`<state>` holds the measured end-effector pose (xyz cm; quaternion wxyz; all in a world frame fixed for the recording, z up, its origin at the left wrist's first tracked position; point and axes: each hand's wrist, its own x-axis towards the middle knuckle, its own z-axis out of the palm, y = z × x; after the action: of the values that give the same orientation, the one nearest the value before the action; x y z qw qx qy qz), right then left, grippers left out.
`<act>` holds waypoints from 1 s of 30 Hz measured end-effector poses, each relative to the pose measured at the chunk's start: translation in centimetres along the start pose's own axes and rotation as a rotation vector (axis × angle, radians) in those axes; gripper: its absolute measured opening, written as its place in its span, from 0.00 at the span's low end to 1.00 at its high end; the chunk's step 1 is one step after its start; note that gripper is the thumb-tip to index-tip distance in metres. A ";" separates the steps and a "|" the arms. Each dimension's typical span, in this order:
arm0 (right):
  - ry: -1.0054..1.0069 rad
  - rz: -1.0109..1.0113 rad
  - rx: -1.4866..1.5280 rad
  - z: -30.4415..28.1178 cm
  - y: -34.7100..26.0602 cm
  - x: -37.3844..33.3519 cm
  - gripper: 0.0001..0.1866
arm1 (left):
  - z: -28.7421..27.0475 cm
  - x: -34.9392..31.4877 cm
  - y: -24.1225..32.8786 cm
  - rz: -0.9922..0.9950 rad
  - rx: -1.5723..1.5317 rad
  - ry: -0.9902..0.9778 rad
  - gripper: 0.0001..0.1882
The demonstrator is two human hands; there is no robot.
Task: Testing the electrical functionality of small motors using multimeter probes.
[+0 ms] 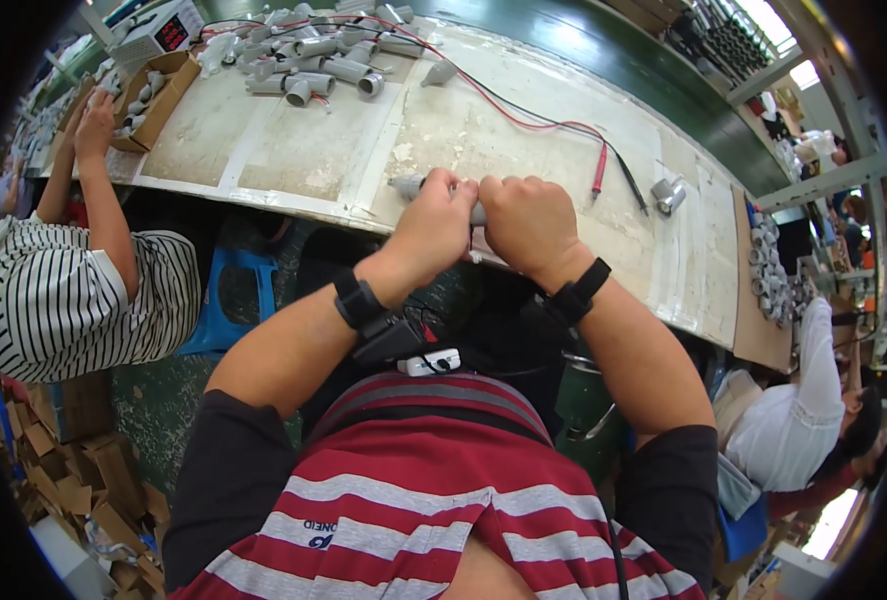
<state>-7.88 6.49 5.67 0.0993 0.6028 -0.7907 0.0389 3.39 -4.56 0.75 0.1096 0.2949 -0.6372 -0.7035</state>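
Note:
Both my hands meet at the near edge of the worktable [443, 135], closed around small grey parts. My left hand [431, 228] is wrapped round a grey cylindrical part with a tapered tip [404, 186], which pokes out to the left of the fingers. My right hand [531, 222] is a fist pressed against the left fingertips. A bit of grey cylinder [478, 214] shows between the two hands; whether it belongs to the same part is hidden. To the right lie a red test probe [599, 170] and a black test probe [631, 184], their leads running to the far left.
A heap of grey cylindrical housings [313, 80] covers the far left of the table. Beside it stand a cardboard box [168, 95] and a power supply [158, 32]. Two grey pieces [669, 195] lie at right. Co-workers sit on both sides, one in striped clothing [93, 290].

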 end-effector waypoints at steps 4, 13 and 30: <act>-0.188 0.049 0.068 -0.4 -0.7 0.5 0.08 | 0.1 -1.4 0.2 0.169 0.189 0.133 0.17; -0.035 0.203 0.524 0.5 0.3 5.4 0.09 | -10.0 -0.1 5.1 0.274 0.251 0.430 0.19; 0.035 -0.072 0.072 5.8 4.4 17.5 0.19 | -21.5 10.8 8.1 0.678 1.380 0.360 0.17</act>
<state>-17.17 -9.89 3.85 0.0927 0.6332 -0.7648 0.0743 4.84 -29.50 5.22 0.2116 0.1952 -0.9575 -0.0189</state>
